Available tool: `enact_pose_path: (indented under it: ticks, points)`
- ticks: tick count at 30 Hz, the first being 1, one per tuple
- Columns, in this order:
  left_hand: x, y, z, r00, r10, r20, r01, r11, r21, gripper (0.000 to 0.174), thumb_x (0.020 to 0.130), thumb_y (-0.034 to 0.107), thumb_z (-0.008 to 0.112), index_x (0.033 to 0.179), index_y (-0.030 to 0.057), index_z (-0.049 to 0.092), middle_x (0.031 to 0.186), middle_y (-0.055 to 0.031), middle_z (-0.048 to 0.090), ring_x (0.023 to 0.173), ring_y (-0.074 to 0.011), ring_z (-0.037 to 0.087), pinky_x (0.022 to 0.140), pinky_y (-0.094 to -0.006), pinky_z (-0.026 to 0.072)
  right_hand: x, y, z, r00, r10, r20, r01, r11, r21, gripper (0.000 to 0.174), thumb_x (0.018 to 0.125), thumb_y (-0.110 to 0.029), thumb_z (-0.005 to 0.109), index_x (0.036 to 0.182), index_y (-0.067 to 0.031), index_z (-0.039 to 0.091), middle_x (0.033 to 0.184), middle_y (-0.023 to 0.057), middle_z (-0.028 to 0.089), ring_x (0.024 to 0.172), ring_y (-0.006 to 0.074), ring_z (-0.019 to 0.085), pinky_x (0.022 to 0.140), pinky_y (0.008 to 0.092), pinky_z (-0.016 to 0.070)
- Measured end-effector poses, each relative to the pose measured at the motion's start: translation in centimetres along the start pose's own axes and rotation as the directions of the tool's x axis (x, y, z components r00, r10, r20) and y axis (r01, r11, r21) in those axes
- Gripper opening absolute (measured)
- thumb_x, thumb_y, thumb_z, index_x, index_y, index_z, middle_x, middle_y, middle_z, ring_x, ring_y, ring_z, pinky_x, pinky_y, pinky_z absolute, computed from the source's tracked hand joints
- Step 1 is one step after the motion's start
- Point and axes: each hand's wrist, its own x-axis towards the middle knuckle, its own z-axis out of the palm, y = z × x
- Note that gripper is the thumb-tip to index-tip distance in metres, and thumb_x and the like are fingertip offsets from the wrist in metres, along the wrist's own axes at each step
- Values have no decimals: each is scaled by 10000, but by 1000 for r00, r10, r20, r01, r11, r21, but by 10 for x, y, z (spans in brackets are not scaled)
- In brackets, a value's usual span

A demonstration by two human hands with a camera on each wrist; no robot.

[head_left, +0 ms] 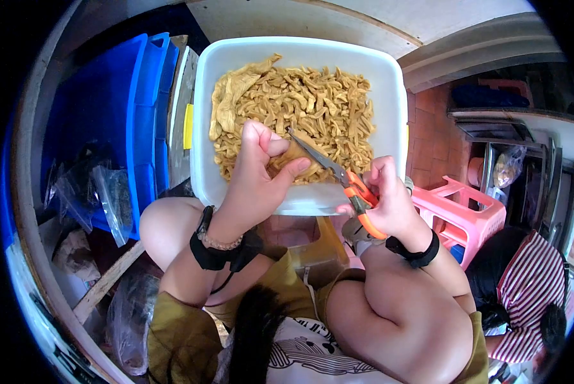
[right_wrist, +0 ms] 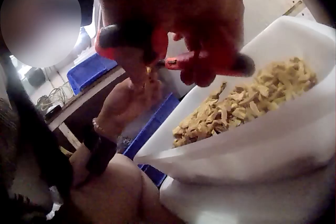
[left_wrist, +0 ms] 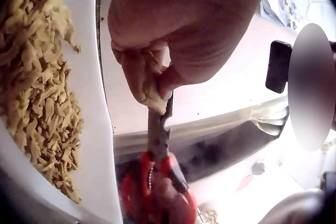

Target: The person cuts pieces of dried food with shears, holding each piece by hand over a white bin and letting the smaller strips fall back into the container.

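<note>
My left hand (head_left: 258, 173) pinches a soft yellow-brown piece of food (left_wrist: 140, 85) between thumb and fingers. My right hand (head_left: 392, 201) grips the orange handles of a pair of scissors (head_left: 362, 203). Their blades point up and left, right at the piece beside my left thumb. Both hands are over the near part of a white plastic tub (head_left: 389, 83). Inside it lies a thick layer of small yellow-brown strips (head_left: 312, 96), with larger wide pieces (head_left: 232, 102) at the left side. The kind of food cannot be told.
Blue plastic crates (head_left: 101, 109) stand to the left, with clear plastic bags (head_left: 117, 201) hanging in front. A pink stool (head_left: 469, 214) is at the right. Beyond it is another person in a striped top (head_left: 533, 275). My bare knees are close below the tub's near edge.
</note>
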Motion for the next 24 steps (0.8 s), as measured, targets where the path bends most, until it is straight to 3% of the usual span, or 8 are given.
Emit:
enact_pose_path:
  ticks: [1, 3, 6, 9, 16, 19, 21, 24]
  points:
    - [0, 1, -1, 1000, 13, 2, -13, 999, 45, 475, 792, -17, 693, 908, 101, 248, 807, -25, 382, 748, -104, 360, 726, -253, 369, 1, -3, -1, 1000, -1, -2, 1, 1000, 0, 784, 635, -345, 884, 1046, -62, 279, 712, 42, 490, 607, 114, 456, 553, 251, 403]
    - [0, 1, -1, 1000, 25, 4, -25, 996, 89, 467, 800, -14, 687, 908, 100, 247, 818, -31, 401, 764, -104, 374, 735, -260, 375, 1, -10, -2, 999, -42, 4, 41, 994, 104, 753, 643, -465, 841, 1000, -51, 323, 646, 104, 489, 539, 291, 538, 520, 342, 444]
    - [-2, -1, -1, 1000, 3, -5, -3, 1000, -6, 435, 825, -9, 665, 922, 93, 253, 832, -42, 424, 795, -108, 398, 756, -269, 385, 4, -8, -4, 988, -150, 41, 151, 988, -28, 779, 648, -507, 820, 1012, -37, 316, 723, 146, 526, 619, 345, 577, 569, 389, 466]
    - [-3, 0, 0, 1000, -4, -6, 4, 1000, -28, 401, 850, -3, 641, 941, 86, 261, 864, -55, 442, 820, -110, 418, 774, -270, 394, 4, -6, -3, 978, -199, 61, 201, 979, -37, 783, 667, -522, 798, 1021, -28, 306, 776, 179, 535, 684, 384, 593, 611, 426, 475]
    - [-4, -2, 6, 999, -39, 36, 40, 999, -7, 377, 865, -4, 624, 954, 81, 268, 892, -61, 416, 846, -123, 437, 805, -260, 395, 3, -12, -4, 988, -73, 137, 69, 997, 32, 764, 683, -537, 780, 1031, -49, 305, 720, 149, 520, 654, 374, 595, 592, 420, 476]
    - [-3, -4, 4, 999, -21, 33, 21, 1000, 4, 380, 859, -12, 625, 957, 78, 269, 888, -61, 398, 856, -127, 435, 823, -260, 390, 3, -8, -2, 990, -92, 108, 90, 996, 19, 761, 662, -519, 807, 1014, -63, 309, 688, 110, 499, 580, 299, 564, 548, 380, 456]
    - [-1, -4, 3, 999, -20, 35, 20, 1000, 0, 383, 855, -13, 628, 959, 76, 270, 887, -62, 390, 859, -129, 434, 832, -262, 388, 2, -7, -2, 997, -15, 81, -6, 969, 248, 766, 633, -488, 843, 993, -72, 311, 658, 76, 465, 537, 218, 496, 516, 337, 424]
    - [2, -4, 3, 1000, -3, -20, 3, 1000, -26, 394, 849, -9, 635, 962, 76, 267, 873, -56, 399, 853, -129, 429, 852, -266, 381, 1, -9, -6, 992, 72, 106, -96, 964, 248, 761, 612, -454, 870, 972, -77, 315, 642, 52, 444, 533, 171, 441, 506, 299, 399]
